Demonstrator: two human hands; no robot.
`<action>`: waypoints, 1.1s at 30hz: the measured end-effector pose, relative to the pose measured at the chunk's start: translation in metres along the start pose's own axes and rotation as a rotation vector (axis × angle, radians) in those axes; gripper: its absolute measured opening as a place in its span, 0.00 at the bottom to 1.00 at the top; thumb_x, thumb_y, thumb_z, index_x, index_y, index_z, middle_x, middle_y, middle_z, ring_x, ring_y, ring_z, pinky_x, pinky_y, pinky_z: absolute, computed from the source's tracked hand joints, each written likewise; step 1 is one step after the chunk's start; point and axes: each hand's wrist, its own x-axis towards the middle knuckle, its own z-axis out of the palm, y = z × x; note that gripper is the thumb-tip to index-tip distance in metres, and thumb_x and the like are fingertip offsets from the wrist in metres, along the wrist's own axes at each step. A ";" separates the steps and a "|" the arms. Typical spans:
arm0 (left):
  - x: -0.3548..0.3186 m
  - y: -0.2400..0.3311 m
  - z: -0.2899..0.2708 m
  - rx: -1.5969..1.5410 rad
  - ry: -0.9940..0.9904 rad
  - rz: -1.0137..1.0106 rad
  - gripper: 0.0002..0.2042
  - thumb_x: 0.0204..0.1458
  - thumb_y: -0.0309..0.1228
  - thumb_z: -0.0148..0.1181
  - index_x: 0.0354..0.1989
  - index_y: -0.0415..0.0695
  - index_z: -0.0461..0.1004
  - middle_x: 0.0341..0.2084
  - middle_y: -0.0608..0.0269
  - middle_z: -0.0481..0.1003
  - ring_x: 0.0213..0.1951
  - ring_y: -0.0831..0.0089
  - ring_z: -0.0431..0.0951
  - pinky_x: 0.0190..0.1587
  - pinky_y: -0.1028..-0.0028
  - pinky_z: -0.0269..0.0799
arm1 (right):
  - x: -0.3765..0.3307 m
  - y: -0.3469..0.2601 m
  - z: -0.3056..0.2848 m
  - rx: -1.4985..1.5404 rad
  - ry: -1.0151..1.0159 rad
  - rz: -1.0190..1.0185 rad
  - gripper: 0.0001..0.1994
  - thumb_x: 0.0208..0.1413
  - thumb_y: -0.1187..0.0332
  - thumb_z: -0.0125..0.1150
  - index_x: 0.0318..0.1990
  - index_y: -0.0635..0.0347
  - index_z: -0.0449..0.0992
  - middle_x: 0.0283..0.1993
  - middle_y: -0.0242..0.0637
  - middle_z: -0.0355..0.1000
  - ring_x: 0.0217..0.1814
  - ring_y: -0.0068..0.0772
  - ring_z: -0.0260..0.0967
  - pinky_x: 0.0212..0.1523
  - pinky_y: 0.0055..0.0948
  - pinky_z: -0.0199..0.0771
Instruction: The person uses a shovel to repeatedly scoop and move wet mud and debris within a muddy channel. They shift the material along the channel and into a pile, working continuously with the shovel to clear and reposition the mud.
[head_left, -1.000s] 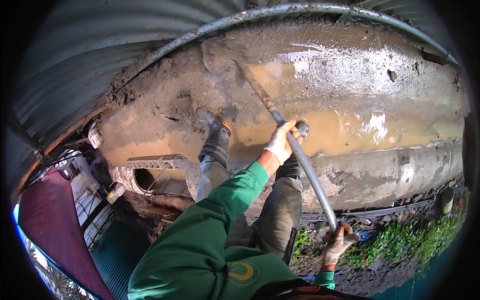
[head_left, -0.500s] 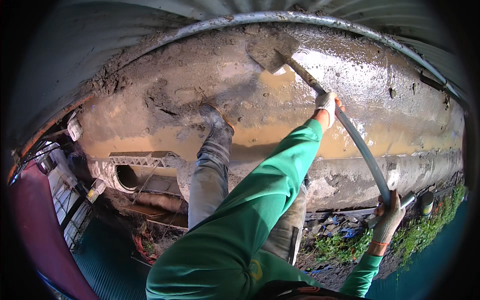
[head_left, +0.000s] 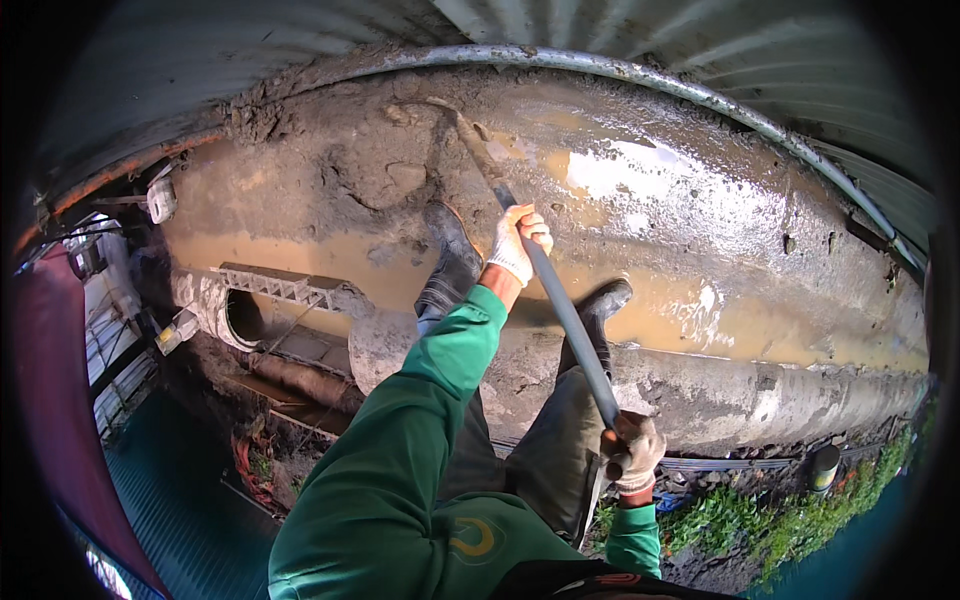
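Note:
A long-handled shovel (head_left: 570, 318) slants across the middle, its grey shaft running from near my body up to the muddy ground. My left hand (head_left: 520, 242), in a pale work glove, is closed round the shaft partway down. At the handle's near end, my right hand (head_left: 640, 452) grips it, gloved too. The blade lies low at the upper left of the mud, coated in the same brown and hard to make out. Wet mud (head_left: 350, 160) is heaped around it. My boots, the left (head_left: 448, 255) and the right (head_left: 603, 300), stand beside the shaft in and near muddy water.
Brown water (head_left: 690, 310) pools along a concrete edge (head_left: 740, 395). A metal pipe (head_left: 600, 62) curves along corrugated sheeting at the far side. To the left are a round pipe opening (head_left: 240, 318) and a maroon sheet (head_left: 70, 400). Green plants (head_left: 730, 515) grow at lower right.
The shovel has swung left, its blade going from over the puddle to the mud at upper left. Both hands moved left with it, still gripping, and the right boot has come into view.

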 end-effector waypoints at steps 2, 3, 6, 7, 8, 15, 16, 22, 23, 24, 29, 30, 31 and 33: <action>-0.030 -0.006 0.005 -0.082 -0.126 -0.004 0.16 0.61 0.30 0.54 0.19 0.56 0.60 0.14 0.82 0.58 0.16 0.87 0.59 0.22 0.80 0.59 | -0.029 0.010 -0.001 -0.087 -0.079 -0.088 0.15 0.57 0.55 0.69 0.49 0.46 0.79 0.42 0.36 0.78 0.35 0.45 0.75 0.35 0.44 0.73; -0.042 -0.015 0.008 -0.037 -0.160 -0.013 0.17 0.61 0.31 0.54 0.19 0.56 0.60 0.15 0.82 0.57 0.16 0.87 0.58 0.23 0.80 0.59 | -0.042 0.018 -0.005 -0.037 -0.039 -0.054 0.17 0.57 0.53 0.69 0.50 0.46 0.79 0.43 0.35 0.78 0.37 0.44 0.75 0.36 0.44 0.73; -0.062 -0.060 0.017 0.057 -0.121 0.036 0.16 0.63 0.35 0.56 0.21 0.55 0.63 0.17 0.82 0.56 0.18 0.86 0.58 0.27 0.77 0.62 | -0.078 0.038 -0.020 0.083 -0.043 0.230 0.20 0.59 0.50 0.68 0.51 0.53 0.80 0.45 0.43 0.78 0.41 0.48 0.76 0.42 0.41 0.75; -0.062 -0.077 0.019 0.119 -0.137 0.011 0.15 0.63 0.38 0.59 0.24 0.54 0.65 0.18 0.82 0.57 0.19 0.86 0.59 0.28 0.77 0.63 | -0.089 0.041 -0.034 0.116 0.009 0.353 0.21 0.60 0.50 0.68 0.51 0.56 0.80 0.44 0.43 0.77 0.41 0.46 0.76 0.41 0.42 0.76; -0.058 -0.095 0.021 0.173 -0.071 0.004 0.14 0.63 0.41 0.61 0.26 0.53 0.68 0.18 0.83 0.58 0.20 0.86 0.59 0.30 0.77 0.64 | -0.097 0.043 -0.045 0.144 0.079 0.441 0.22 0.61 0.50 0.67 0.50 0.59 0.79 0.43 0.43 0.77 0.41 0.45 0.77 0.41 0.43 0.76; 0.085 -0.246 0.009 0.136 0.306 -0.140 0.15 0.59 0.42 0.67 0.25 0.55 0.67 0.14 0.78 0.62 0.16 0.79 0.61 0.22 0.72 0.64 | -0.066 0.043 -0.152 0.245 0.734 1.200 0.19 0.66 0.50 0.62 0.39 0.58 0.72 0.26 0.28 0.64 0.18 0.16 0.58 0.16 0.17 0.56; 0.100 -0.274 0.004 0.125 0.305 -0.267 0.14 0.59 0.40 0.66 0.26 0.55 0.68 0.16 0.76 0.63 0.17 0.76 0.62 0.24 0.69 0.68 | -0.054 0.043 -0.174 0.199 0.730 1.245 0.17 0.66 0.51 0.63 0.38 0.56 0.72 0.24 0.26 0.61 0.17 0.15 0.57 0.14 0.18 0.54; 0.141 -0.275 0.042 0.025 0.397 -0.369 0.11 0.63 0.35 0.60 0.30 0.49 0.68 0.18 0.68 0.64 0.18 0.73 0.65 0.28 0.63 0.75 | 0.066 0.067 -0.197 0.132 0.698 1.352 0.15 0.65 0.51 0.62 0.35 0.51 0.73 0.22 0.25 0.64 0.14 0.12 0.53 0.13 0.16 0.53; 0.145 -0.230 0.054 0.037 0.341 -0.375 0.10 0.64 0.35 0.58 0.31 0.48 0.67 0.17 0.68 0.63 0.18 0.73 0.64 0.27 0.64 0.73 | 0.098 0.072 -0.172 0.197 0.650 1.338 0.14 0.65 0.51 0.62 0.35 0.50 0.73 0.22 0.24 0.66 0.13 0.12 0.53 0.13 0.16 0.54; 0.152 -0.172 0.064 0.004 0.359 -0.340 0.10 0.65 0.35 0.57 0.32 0.48 0.66 0.17 0.68 0.62 0.17 0.72 0.63 0.26 0.64 0.72 | 0.132 0.074 -0.141 0.168 0.640 1.346 0.14 0.65 0.52 0.62 0.34 0.50 0.73 0.22 0.24 0.67 0.13 0.12 0.53 0.13 0.15 0.54; 0.194 0.099 0.060 -0.095 0.236 -0.001 0.13 0.64 0.36 0.60 0.29 0.50 0.64 0.19 0.71 0.62 0.21 0.75 0.63 0.34 0.63 0.78 | 0.265 0.067 0.022 0.481 0.344 0.987 0.14 0.67 0.55 0.62 0.33 0.53 0.73 0.24 0.28 0.71 0.15 0.14 0.56 0.16 0.20 0.55; 0.194 0.110 0.052 -0.073 0.246 -0.032 0.14 0.63 0.36 0.61 0.28 0.51 0.64 0.19 0.71 0.62 0.21 0.75 0.63 0.36 0.62 0.79 | 0.266 0.053 0.029 0.387 0.389 0.997 0.14 0.67 0.56 0.61 0.33 0.53 0.73 0.24 0.29 0.72 0.14 0.15 0.57 0.16 0.20 0.55; 0.191 0.121 0.041 -0.154 0.216 -0.134 0.14 0.63 0.37 0.62 0.28 0.51 0.64 0.19 0.72 0.62 0.20 0.75 0.63 0.37 0.61 0.79 | 0.252 0.038 0.037 0.359 0.367 1.009 0.14 0.67 0.56 0.61 0.33 0.54 0.73 0.24 0.30 0.72 0.14 0.16 0.58 0.16 0.20 0.56; 0.177 0.110 0.023 -0.117 0.125 -0.045 0.13 0.61 0.36 0.64 0.28 0.53 0.65 0.19 0.74 0.61 0.20 0.77 0.61 0.34 0.64 0.74 | 0.226 0.025 0.053 0.295 0.412 0.991 0.14 0.67 0.56 0.61 0.34 0.55 0.73 0.23 0.31 0.71 0.14 0.18 0.61 0.15 0.20 0.58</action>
